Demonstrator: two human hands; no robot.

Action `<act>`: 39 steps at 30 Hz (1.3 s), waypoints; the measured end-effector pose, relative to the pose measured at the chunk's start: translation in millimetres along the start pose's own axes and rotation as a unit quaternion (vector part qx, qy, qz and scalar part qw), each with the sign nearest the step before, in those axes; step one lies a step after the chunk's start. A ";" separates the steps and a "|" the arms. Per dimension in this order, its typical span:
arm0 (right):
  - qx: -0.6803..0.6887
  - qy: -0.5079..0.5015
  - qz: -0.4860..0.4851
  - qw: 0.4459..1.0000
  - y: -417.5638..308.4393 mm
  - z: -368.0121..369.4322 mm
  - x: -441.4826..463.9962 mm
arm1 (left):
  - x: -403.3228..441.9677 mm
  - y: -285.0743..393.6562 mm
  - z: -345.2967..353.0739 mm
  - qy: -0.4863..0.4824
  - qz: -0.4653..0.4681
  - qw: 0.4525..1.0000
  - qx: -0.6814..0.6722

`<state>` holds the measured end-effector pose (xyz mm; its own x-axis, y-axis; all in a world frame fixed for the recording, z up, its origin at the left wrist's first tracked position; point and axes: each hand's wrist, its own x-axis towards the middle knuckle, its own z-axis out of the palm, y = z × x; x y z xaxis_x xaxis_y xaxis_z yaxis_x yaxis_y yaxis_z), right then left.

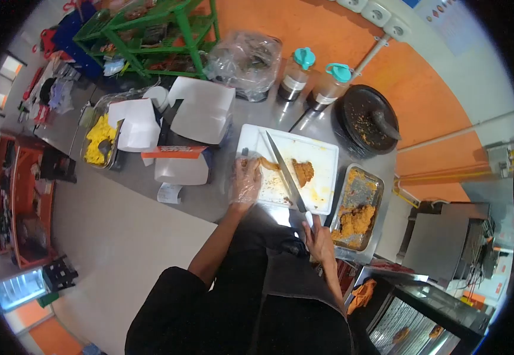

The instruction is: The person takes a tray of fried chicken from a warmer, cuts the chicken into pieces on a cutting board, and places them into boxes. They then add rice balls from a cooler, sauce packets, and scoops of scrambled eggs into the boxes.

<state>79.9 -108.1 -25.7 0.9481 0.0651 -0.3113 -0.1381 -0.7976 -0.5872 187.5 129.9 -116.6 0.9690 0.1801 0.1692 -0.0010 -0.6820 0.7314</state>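
Observation:
My left hand (246, 181), in a clear plastic glove, rests at the left edge of the white cutting board (317, 155), its fingers against a piece of fried food (268, 164). My right hand (319, 241) is wrapped round the white handle of a long knife (285, 171). The blade lies diagonally over the board, its tip toward the back. Right of the blade sits another browned, breaded piece (303, 172). Crumbs are scattered on the board.
A metal tray (380, 204) with fried pieces stands to the right. Behind it is a stone mortar (347, 121) with a pestle. Open paper boxes (200, 115) and a container of yellow food (98, 139) are at left. Two teal-lidded bottles (294, 84) stand behind the board.

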 end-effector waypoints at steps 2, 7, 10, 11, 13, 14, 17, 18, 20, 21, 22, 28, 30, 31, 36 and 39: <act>0.011 -0.012 0.020 1.000 -5.6 -3.9 -5.3 | 5.6 -20.6 18.7 -0.001 0.036 0.999 0.018; 0.023 -0.023 -0.010 0.999 -12.0 16.8 2.3 | 4.6 -3.0 5.8 -0.018 0.008 0.998 0.051; -0.004 -0.033 -0.003 0.999 -17.1 33.7 14.2 | 4.1 -6.3 7.0 -0.020 0.006 0.992 0.126; -0.022 -0.025 -0.008 0.999 -14.6 41.3 18.4 | 4.7 -5.8 6.9 -0.020 0.015 0.991 0.129; -0.042 -0.021 -0.011 0.999 -19.0 43.8 22.1 | 4.7 -7.4 6.3 -0.018 0.021 0.991 0.131; -0.062 -0.016 -0.012 0.998 -20.1 44.4 23.2 | 3.7 -9.0 6.7 -0.022 0.027 0.991 0.130; -0.073 0.008 -0.033 0.997 -11.0 48.4 22.9 | 3.0 -25.4 12.8 -0.025 0.072 0.989 0.128; -0.074 0.007 -0.034 0.997 -8.8 46.8 22.6 | 4.9 -26.3 10.6 -0.024 0.114 0.985 0.129; -0.070 -0.026 -0.002 0.997 -3.0 42.9 21.5 | 1.6 -23.0 9.6 -0.020 0.089 0.988 0.121; -0.070 -0.027 -0.002 0.997 -1.2 41.2 19.7 | 1.3 -16.2 6.3 -0.017 0.066 0.991 0.112; -0.032 -0.012 0.004 0.999 0.7 39.6 16.5 | 1.5 -10.0 2.6 -0.018 0.065 0.991 0.113; 0.070 0.017 0.015 0.997 10.8 18.8 -7.0 | 2.7 -12.2 11.1 -0.051 0.062 0.972 0.219; 0.097 0.017 0.030 0.995 22.8 20.1 -13.5 | 4.0 -23.8 17.2 -0.073 0.076 0.968 0.228; 0.125 0.034 0.034 0.991 17.2 17.9 -17.5 | 4.3 -19.4 10.9 -0.050 0.090 0.975 0.199; 0.138 0.057 0.036 0.988 14.6 12.6 -25.0 | 1.5 -37.8 7.6 0.008 0.134 0.982 0.135; 0.162 0.062 0.058 0.983 10.6 7.4 -26.1 | -0.5 -31.0 3.5 0.009 0.133 0.984 0.122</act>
<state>51.6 -113.8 -29.4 0.9456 -0.1049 -0.3081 -0.3120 -0.5612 -0.7666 187.9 148.5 -141.7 0.9378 -0.0172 0.3467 -0.1932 -0.8557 0.4800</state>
